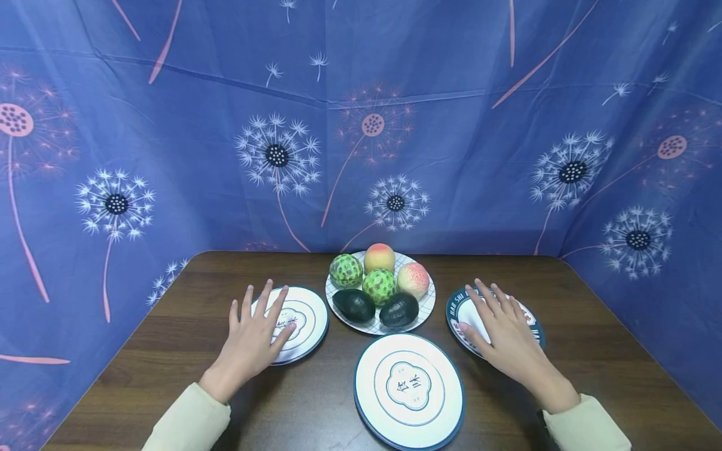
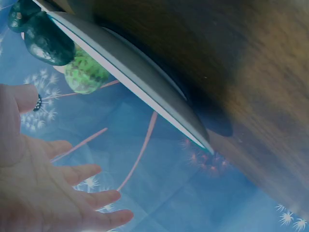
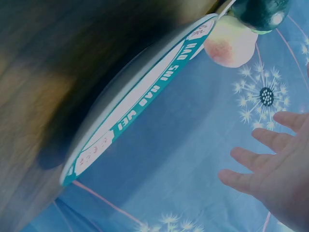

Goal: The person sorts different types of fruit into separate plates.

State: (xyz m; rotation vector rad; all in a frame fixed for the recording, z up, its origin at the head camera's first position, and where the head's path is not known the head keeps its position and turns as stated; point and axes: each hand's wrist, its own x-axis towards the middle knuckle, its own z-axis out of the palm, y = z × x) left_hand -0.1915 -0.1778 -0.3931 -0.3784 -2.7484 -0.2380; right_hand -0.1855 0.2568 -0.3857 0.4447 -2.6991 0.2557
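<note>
My left hand (image 1: 252, 341) hovers with spread fingers over a white plate with a blue rim (image 1: 307, 319) at the left; the left wrist view shows a gap between palm and plate. On the other side my right hand (image 1: 504, 332), fingers straight, is above a plate with a lettered green rim (image 1: 454, 307). Neither hand holds anything. Between them at the back, a checked plate (image 1: 427, 310) bears two peaches (image 1: 380, 257), two green spotted round fruits (image 1: 380, 286) and two dark avocado-like fruits (image 1: 399, 310).
Nearest me in the middle lies another white plate with a blue rim (image 1: 383, 407), just in front of the fruit plate. Everything stands on a brown wooden table (image 1: 186, 313). A blue dandelion-patterned cloth (image 1: 451, 144) hangs behind the table and along its sides.
</note>
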